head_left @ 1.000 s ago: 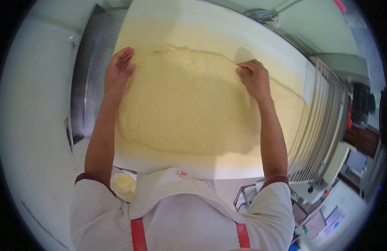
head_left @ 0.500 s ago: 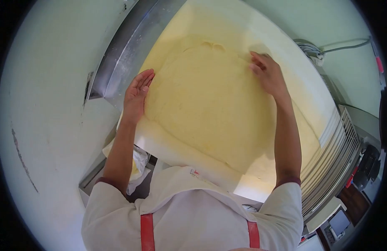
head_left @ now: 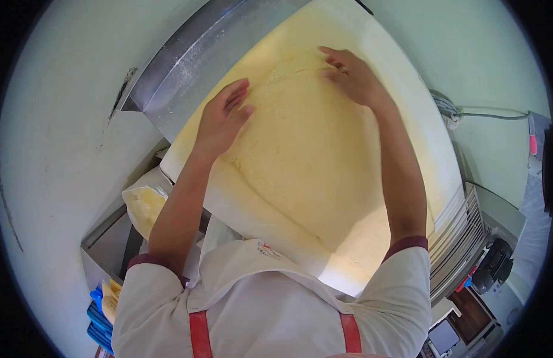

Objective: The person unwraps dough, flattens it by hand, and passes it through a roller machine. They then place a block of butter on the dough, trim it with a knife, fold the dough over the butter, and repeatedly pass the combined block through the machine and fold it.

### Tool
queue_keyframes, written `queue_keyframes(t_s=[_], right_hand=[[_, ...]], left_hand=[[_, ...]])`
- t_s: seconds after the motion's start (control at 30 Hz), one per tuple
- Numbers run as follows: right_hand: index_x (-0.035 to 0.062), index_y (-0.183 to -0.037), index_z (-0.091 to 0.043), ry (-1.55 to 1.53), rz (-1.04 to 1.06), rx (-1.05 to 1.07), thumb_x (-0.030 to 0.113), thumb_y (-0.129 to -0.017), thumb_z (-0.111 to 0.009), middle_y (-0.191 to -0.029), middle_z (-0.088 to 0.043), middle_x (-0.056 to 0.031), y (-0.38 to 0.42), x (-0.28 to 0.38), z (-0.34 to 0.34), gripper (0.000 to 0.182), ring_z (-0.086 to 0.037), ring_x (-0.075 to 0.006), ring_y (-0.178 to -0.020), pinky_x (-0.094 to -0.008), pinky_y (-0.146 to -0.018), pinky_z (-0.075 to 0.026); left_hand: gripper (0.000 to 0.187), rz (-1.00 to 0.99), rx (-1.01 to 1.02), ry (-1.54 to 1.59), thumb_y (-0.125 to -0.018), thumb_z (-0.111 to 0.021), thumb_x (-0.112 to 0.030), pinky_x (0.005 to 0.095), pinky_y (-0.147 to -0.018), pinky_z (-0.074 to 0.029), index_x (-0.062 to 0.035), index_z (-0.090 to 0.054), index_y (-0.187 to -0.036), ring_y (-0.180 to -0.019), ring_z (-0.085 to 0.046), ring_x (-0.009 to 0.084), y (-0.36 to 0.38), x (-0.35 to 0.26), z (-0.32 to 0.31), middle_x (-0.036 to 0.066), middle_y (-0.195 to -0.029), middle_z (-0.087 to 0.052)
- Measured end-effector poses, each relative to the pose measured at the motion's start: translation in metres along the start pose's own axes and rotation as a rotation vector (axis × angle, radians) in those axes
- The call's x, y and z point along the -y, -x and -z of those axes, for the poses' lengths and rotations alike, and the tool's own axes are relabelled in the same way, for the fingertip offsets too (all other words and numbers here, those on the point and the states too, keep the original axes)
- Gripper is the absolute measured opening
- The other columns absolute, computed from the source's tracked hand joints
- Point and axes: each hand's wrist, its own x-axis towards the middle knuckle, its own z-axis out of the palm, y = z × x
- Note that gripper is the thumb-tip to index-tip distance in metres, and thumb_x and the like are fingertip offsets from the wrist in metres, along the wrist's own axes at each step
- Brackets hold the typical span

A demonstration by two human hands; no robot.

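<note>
A broad, thin sheet of pale yellow dough lies over a white work surface. My left hand is by the dough's left edge, fingers extended, thumb apart and palm facing inward. Across from it, my right hand hovers around the far right edge, its fingers loosely bent and spread, slightly blurred. Nothing shows in either hand. Between the two hands the far edge of the dough looks raised and uneven.
A steel tray or ledge dusted with white runs along the far left. Beside my left forearm is a bag with yellow contents. Wire racks stand at the right, and a grey cable hangs on the wall.
My hands have come closer together: the left moved right and slightly up, the right moved left and up. The camera view has turned somewhat, showing more at the lower left.
</note>
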Motion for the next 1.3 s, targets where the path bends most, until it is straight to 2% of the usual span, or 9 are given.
queue_keyframes(t_s=[0.1, 0.2, 0.3, 0.33, 0.5, 0.6, 0.83, 1.03, 1.3], right_hand=[[0.0039, -0.116, -0.065, 0.068, 0.057, 0.111, 0.018, -0.082, -0.072, -0.101, -0.066, -0.0116, -0.024, 0.003, -0.006, 0.037, -0.062, -0.0233, -0.090, -0.0343, -0.082, -0.049], [0.0048, -0.114, -0.067, -0.124, -0.304, 0.031, 0.018, -0.083, -0.072, -0.092, -0.066, -0.0076, -0.019, -0.011, 0.006, 0.034, -0.060, -0.0180, -0.082, -0.0305, -0.078, -0.048], [0.0049, -0.110, -0.069, -0.149, -0.122, -0.041, 0.017, -0.083, -0.073, -0.085, -0.064, -0.0040, -0.014, -0.017, 0.000, 0.030, -0.057, -0.0136, -0.075, -0.0276, -0.074, -0.047], [0.0076, -0.113, -0.068, -0.175, -0.276, 0.023, 0.019, -0.082, -0.073, -0.097, -0.066, -0.0080, -0.014, -0.014, 0.003, 0.033, -0.060, -0.0199, -0.084, -0.0325, -0.079, -0.049], [0.0212, -0.127, -0.060, 0.463, 0.240, -0.173, 0.030, -0.086, -0.068, -0.131, -0.054, -0.0135, 0.002, 0.024, -0.040, 0.042, -0.044, -0.0337, -0.128, -0.0478, -0.106, -0.035], [0.0256, -0.128, -0.059, 0.622, 0.314, -0.028, 0.038, -0.093, -0.056, -0.140, -0.049, -0.0066, 0.007, 0.039, -0.069, 0.037, -0.036, -0.0305, -0.137, -0.0580, -0.114, -0.018], [0.0286, -0.130, -0.057, 0.710, 0.327, -0.084, 0.043, -0.097, -0.046, -0.140, -0.048, -0.0047, 0.010, 0.034, -0.080, 0.037, -0.036, -0.0272, -0.137, -0.0585, -0.114, -0.018], [0.0284, -0.133, -0.054, 0.715, 0.322, -0.073, 0.043, -0.099, -0.042, -0.142, -0.047, -0.0047, 0.009, 0.034, -0.082, 0.039, -0.035, -0.0270, -0.138, -0.0589, -0.114, -0.017], [0.0234, -0.146, -0.035, 0.714, 0.322, -0.160, 0.048, -0.098, -0.041, -0.154, -0.030, -0.0072, 0.026, 0.037, -0.084, 0.055, -0.022, -0.0281, -0.145, -0.0593, -0.115, -0.013]], left_hand=[[0.054, 0.083, 0.161, -0.091, -0.088, -0.051, 0.008, 0.0310, -0.113, -0.029, 0.0021, -0.040, -0.141, -0.134, -0.041, 0.0206, -0.027, -0.022, -0.019, 0.013, -0.141, -0.047], [0.056, 0.027, 0.291, 0.152, -0.088, -0.050, 0.010, 0.0307, -0.113, -0.031, 0.0017, -0.038, -0.142, -0.133, -0.043, 0.0201, -0.039, -0.005, -0.011, 0.013, -0.140, -0.048], [0.055, 0.031, 0.207, 0.362, -0.088, -0.049, 0.011, 0.0316, -0.113, -0.032, 0.0021, -0.039, -0.141, -0.132, -0.045, 0.0204, -0.028, 0.009, 0.006, 0.013, -0.141, -0.047], [0.054, 0.048, 0.171, 0.362, -0.088, -0.049, 0.011, 0.0318, -0.113, -0.032, 0.0024, -0.040, -0.140, -0.132, -0.045, 0.0206, -0.014, 0.015, 0.013, 0.013, -0.141, -0.047], [0.047, 0.003, -0.147, 0.403, -0.089, -0.049, 0.010, 0.0330, -0.113, -0.032, 0.0029, -0.043, -0.135, -0.131, -0.045, 0.0218, 0.069, 0.044, 0.014, 0.014, -0.137, -0.049], [0.043, 0.073, -0.323, 0.197, -0.088, -0.059, 0.003, 0.0318, -0.105, -0.041, 0.0033, -0.048, -0.129, -0.119, -0.054, 0.0201, 0.104, 0.049, 0.004, 0.013, -0.127, -0.056], [0.042, 0.069, -0.429, -0.638, -0.081, -0.074, -0.009, 0.0258, -0.080, -0.051, 0.0039, -0.057, -0.117, -0.091, -0.062, 0.0135, 0.101, 0.021, -0.018, 0.012, -0.103, -0.065], [0.028, 0.199, -0.461, -0.384, -0.079, -0.075, -0.007, 0.0245, -0.066, -0.051, 0.0027, -0.065, -0.104, -0.068, -0.063, 0.0117, 0.103, 0.034, -0.011, 0.006, -0.080, -0.067], [0.031, 0.256, -0.652, 0.369, -0.084, -0.074, -0.013, 0.0288, -0.075, -0.051, 0.0062, -0.061, -0.105, -0.079, -0.063, 0.0157, 0.131, 0.029, -0.032, 0.007, -0.088, -0.065]])
